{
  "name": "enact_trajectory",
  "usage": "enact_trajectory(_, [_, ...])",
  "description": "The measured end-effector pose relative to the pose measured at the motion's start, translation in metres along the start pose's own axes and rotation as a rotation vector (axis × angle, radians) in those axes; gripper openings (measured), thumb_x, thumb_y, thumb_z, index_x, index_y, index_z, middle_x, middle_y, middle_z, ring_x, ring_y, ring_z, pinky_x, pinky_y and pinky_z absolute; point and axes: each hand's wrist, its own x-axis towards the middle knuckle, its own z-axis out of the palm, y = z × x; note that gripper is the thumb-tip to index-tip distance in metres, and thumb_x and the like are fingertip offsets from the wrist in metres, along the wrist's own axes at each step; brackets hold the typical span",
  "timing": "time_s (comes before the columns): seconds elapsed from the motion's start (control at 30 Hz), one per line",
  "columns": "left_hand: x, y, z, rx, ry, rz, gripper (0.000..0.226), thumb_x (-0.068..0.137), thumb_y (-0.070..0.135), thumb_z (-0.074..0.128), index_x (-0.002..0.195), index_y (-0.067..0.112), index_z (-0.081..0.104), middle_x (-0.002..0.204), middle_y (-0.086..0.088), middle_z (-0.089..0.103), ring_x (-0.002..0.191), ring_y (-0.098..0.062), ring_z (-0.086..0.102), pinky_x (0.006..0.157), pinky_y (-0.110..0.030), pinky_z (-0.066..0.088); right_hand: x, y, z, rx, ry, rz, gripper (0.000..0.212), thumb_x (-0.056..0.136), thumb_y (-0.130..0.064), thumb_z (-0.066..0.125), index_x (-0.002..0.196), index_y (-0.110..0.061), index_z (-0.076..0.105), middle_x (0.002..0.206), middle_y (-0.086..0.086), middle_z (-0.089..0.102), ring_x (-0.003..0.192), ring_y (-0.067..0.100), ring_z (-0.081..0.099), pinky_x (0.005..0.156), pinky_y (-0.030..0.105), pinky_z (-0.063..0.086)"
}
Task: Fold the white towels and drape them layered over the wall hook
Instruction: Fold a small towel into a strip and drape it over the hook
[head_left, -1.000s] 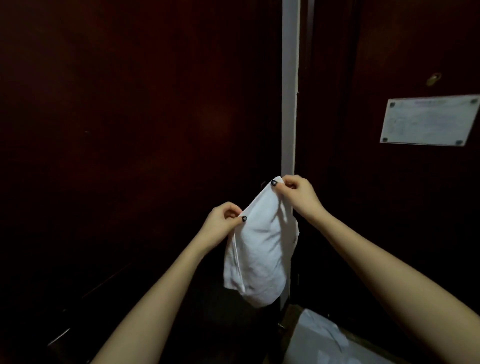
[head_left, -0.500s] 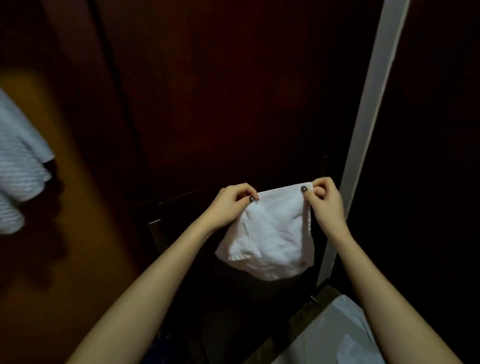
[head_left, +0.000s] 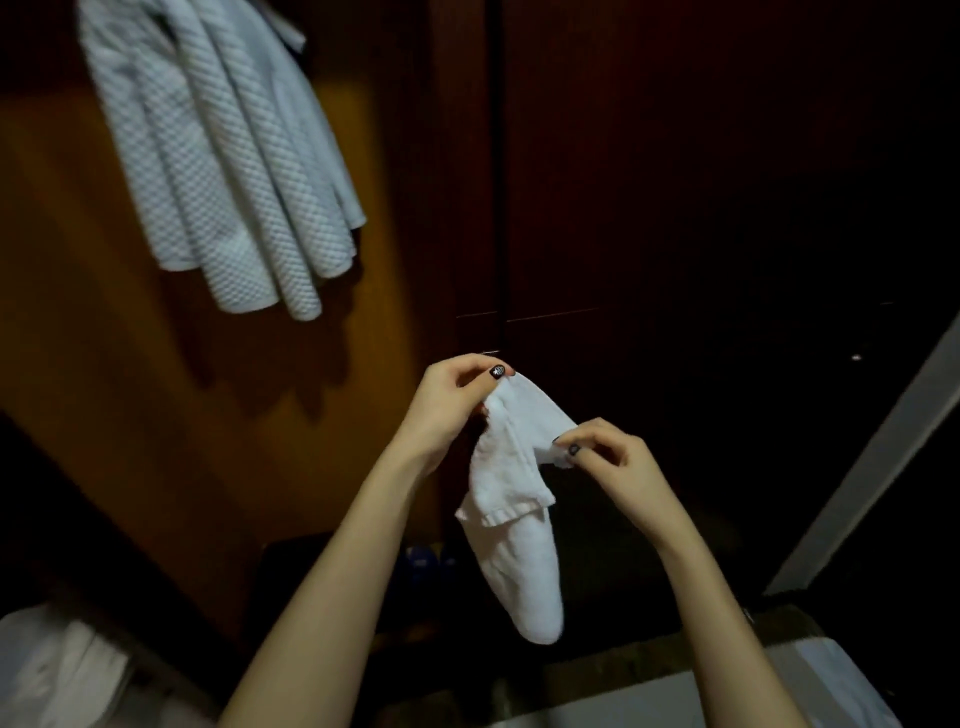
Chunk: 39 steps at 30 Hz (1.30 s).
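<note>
Towel (head_left: 511, 519) first: a small white one, held up in mid-air just toward 5 o'clock of the view's centre, not on anything. It's doubled over pretty loosely, with a hemmed flap showing about halfway down and the rest tapering to a rounded end at 6 o'clock.

The left hand (head_left: 452, 400) has its fingers curled and pinches the top corner at the towel's 12 o'clock. The right hand (head_left: 608, 457) pinches another bit of edge at about 2 o'clock, also fingertips only. So both hands are closed on the cloth and nothing else.

Up at 10 o'clock a bunch of waffle towels (head_left: 223, 171) hangs against the orange wall (head_left: 78, 364). The hook is buried under them, so I can't tell how much room is left. Dark wood panels (head_left: 675, 182) fill everything from 12 to 3 o'clock, and there's more white cloth (head_left: 52, 670) down at 8 o'clock.

What I'd worry about: that fold is sloppy and only held by two light pinches. If one slips on the way up, it opens or drops. And the hook looks crowded, so a thick, uneven layer on top could slide off or drag the others down.
</note>
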Motion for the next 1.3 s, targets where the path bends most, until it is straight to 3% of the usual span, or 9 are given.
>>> enact_trajectory(0.13, [-0.020,-0.001,-0.038,-0.055,0.166,-0.022,0.017,0.094,0.011,0.060,0.090,0.019,0.074,0.079,0.008,0.073,0.072,0.000,0.064,0.060,-0.014,0.047,-0.002,-0.019,0.055,0.098,-0.118,0.005,0.012,0.090,-0.014,0.068,0.083,-0.020,0.076,0.091,0.007,0.063,0.085,0.010,0.060,0.078,0.019,0.046])
enact_trajectory(0.27, [-0.038,-0.009,-0.073,-0.084,0.320,-0.053,0.017,0.094,0.011,0.061,0.089,0.021,0.074,0.080,0.008,0.073,0.075,-0.002,0.065,0.060,-0.013,0.047,-0.001,-0.039,0.094,0.127,-0.127,-0.011,0.009,0.087,-0.025,0.071,0.080,-0.021,0.076,0.089,0.002,0.064,0.082,0.009,0.061,0.075,0.017,0.046])
enact_trajectory(0.47, [-0.055,-0.014,-0.126,-0.191,0.455,-0.063,0.017,0.095,0.011,0.059,0.091,0.019,0.073,0.083,0.006,0.072,0.079,-0.007,0.064,0.067,-0.018,0.051,-0.001,-0.065,0.160,0.037,-0.052,-0.071,0.009,0.079,-0.026,0.080,0.078,-0.026,0.071,0.085,-0.010,0.063,0.081,0.003,0.061,0.073,0.013,0.046])
enact_trajectory(0.67, [-0.072,-0.016,-0.174,-0.283,0.521,-0.058,0.019,0.096,0.009,0.057,0.088,0.019,0.072,0.082,0.009,0.073,0.076,-0.002,0.066,0.066,-0.018,0.052,-0.001,-0.077,0.221,-0.171,-0.098,-0.050,0.015,0.084,-0.014,0.072,0.078,-0.021,0.060,0.087,0.000,0.055,0.079,0.012,0.053,0.068,0.022,0.041])
enact_trajectory(0.73, [-0.080,-0.023,-0.196,-0.232,0.498,-0.090,0.020,0.096,0.009,0.057,0.089,0.020,0.072,0.088,0.006,0.073,0.085,-0.006,0.067,0.072,-0.020,0.055,-0.007,-0.077,0.241,-0.155,-0.070,-0.065,0.020,0.085,-0.012,0.071,0.074,-0.024,0.060,0.084,-0.001,0.057,0.078,0.010,0.054,0.067,0.018,0.040])
enact_trajectory(0.87, [-0.105,-0.039,-0.242,-0.156,0.329,-0.176,0.024,0.097,0.009,0.053,0.089,0.020,0.073,0.085,0.009,0.074,0.080,0.000,0.067,0.061,-0.010,0.049,-0.016,-0.074,0.268,-0.034,-0.008,0.010,0.015,0.088,-0.010,0.069,0.079,-0.020,0.064,0.083,-0.004,0.062,0.076,0.005,0.057,0.069,0.016,0.043])
enact_trajectory(0.97, [-0.128,-0.050,-0.269,-0.099,0.231,-0.189,0.026,0.098,0.011,0.053,0.086,0.020,0.074,0.085,0.010,0.074,0.079,0.006,0.066,0.062,-0.006,0.046,-0.021,-0.073,0.284,0.098,0.020,0.073,0.009,0.092,-0.010,0.065,0.083,-0.013,0.067,0.083,0.002,0.066,0.075,0.007,0.059,0.066,0.018,0.046])
enact_trajectory(1.1, [-0.148,-0.067,-0.290,0.293,0.237,-0.063,0.024,0.093,0.012,0.061,0.073,0.021,0.071,0.075,0.004,0.065,0.068,0.002,0.054,0.064,-0.009,0.039,-0.030,-0.074,0.304,0.167,0.085,0.096,0.013,0.094,-0.012,0.062,0.084,-0.006,0.065,0.082,0.012,0.066,0.075,0.009,0.058,0.067,0.027,0.043])
enact_trajectory(1.3, [-0.173,-0.095,-0.305,0.383,0.114,-0.085,0.027,0.078,0.014,0.079,0.063,0.023,0.059,0.080,-0.001,0.055,0.073,-0.012,0.049,0.066,-0.021,0.036,-0.038,-0.072,0.319,0.204,0.162,0.149,0.015,0.092,-0.011,0.066,0.077,-0.011,0.067,0.067,-0.007,0.063,0.068,0.002,0.056,0.063,0.019,0.043])
